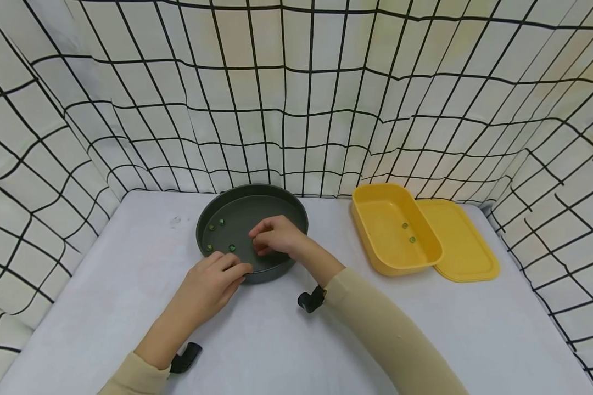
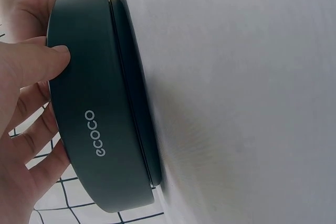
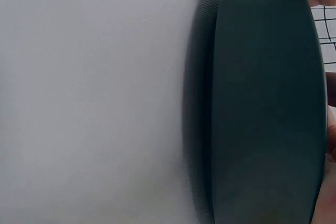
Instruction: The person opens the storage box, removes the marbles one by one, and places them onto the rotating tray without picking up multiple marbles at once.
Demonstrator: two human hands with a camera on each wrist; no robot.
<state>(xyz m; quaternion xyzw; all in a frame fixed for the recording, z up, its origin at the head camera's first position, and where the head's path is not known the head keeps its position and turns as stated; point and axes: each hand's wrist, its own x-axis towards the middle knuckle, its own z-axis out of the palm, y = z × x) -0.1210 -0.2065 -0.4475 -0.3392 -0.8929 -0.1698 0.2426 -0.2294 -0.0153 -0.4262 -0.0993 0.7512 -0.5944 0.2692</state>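
Note:
A round dark green tray (image 1: 257,206) with a raised wall stands on the table, and its side reads "ecoco" in the left wrist view. Several small green beads (image 1: 232,248) lie in its left half. My left hand (image 1: 216,280) grips the tray's near rim, the thumb (image 2: 59,62) on the outer wall and the fingers over the edge. My right hand (image 1: 279,237) reaches over the near right rim into the tray, its fingers bent low above the floor right of the beads. I cannot tell whether a bead is between its fingertips.
To the right stands a yellow rectangular box (image 1: 375,241) with two small green beads (image 1: 412,240) inside. Its flat yellow lid (image 1: 469,252) lies on the table, partly under the box's right side. White cloth with a black grid net (image 1: 296,115) walls the table's back and sides.

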